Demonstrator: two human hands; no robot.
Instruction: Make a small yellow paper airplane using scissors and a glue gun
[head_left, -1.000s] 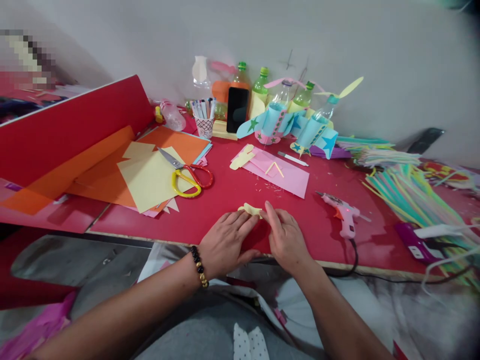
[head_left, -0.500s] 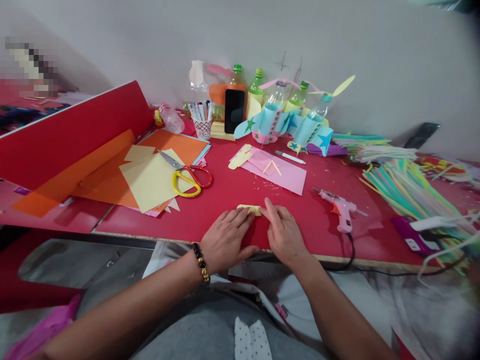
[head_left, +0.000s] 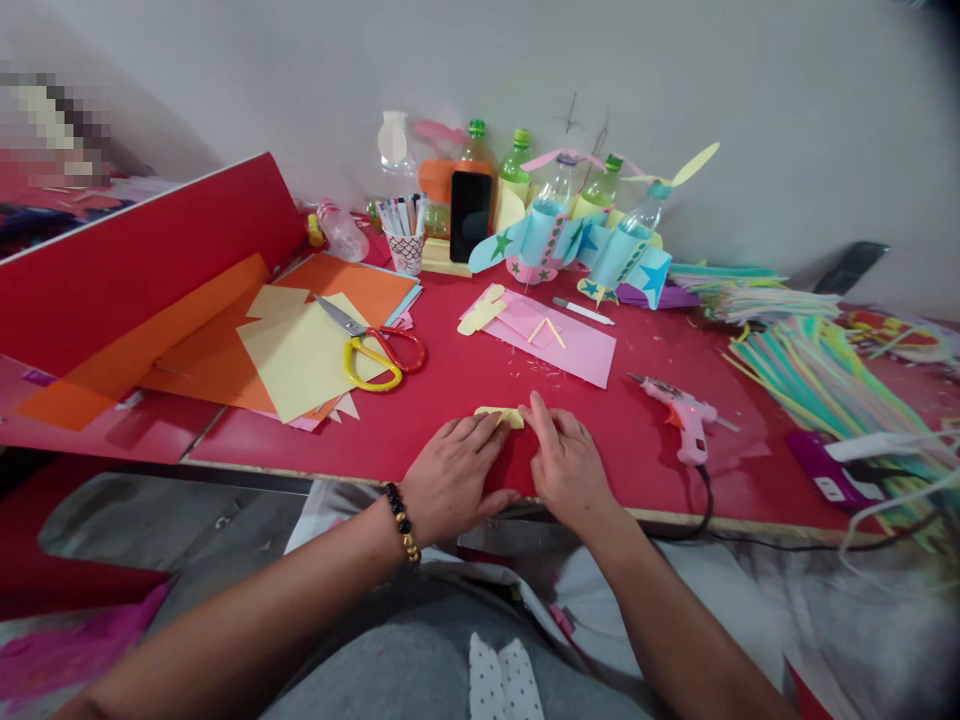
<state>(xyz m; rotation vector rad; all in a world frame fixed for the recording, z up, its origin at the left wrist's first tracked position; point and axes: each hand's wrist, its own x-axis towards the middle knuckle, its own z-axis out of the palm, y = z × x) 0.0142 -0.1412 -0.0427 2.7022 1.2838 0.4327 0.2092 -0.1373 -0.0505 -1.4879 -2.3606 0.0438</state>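
Observation:
A small pale-yellow paper piece (head_left: 511, 417) lies on the red table near its front edge, partly hidden under fingers. My left hand (head_left: 457, 468) is laid flat, its fingertips pressing the left and middle part of the paper down. At the paper's right end is my right hand (head_left: 568, 462), with the index finger stretched out and the other fingers loosely bent; nothing shows in its grasp. Beyond the hands, a pink paper sheet (head_left: 585, 355) carries a yellow paper cut-out (head_left: 482, 312) and two thin yellow strips folded in a V.
Scissors (head_left: 375, 357) rest on yellow and orange paper at left. A pink glue gun (head_left: 681, 415) lies right, its cord over the edge. Bottle planes (head_left: 546, 243), a phone (head_left: 471, 215) and a pen cup (head_left: 406, 250) stand behind. Pipe cleaners (head_left: 810, 370) and a purple power strip (head_left: 831, 480) lie far right.
The view has shifted very slightly. Both hands stay on the yellow paper piece, almost unmoved; my right index fingertip is a touch higher.

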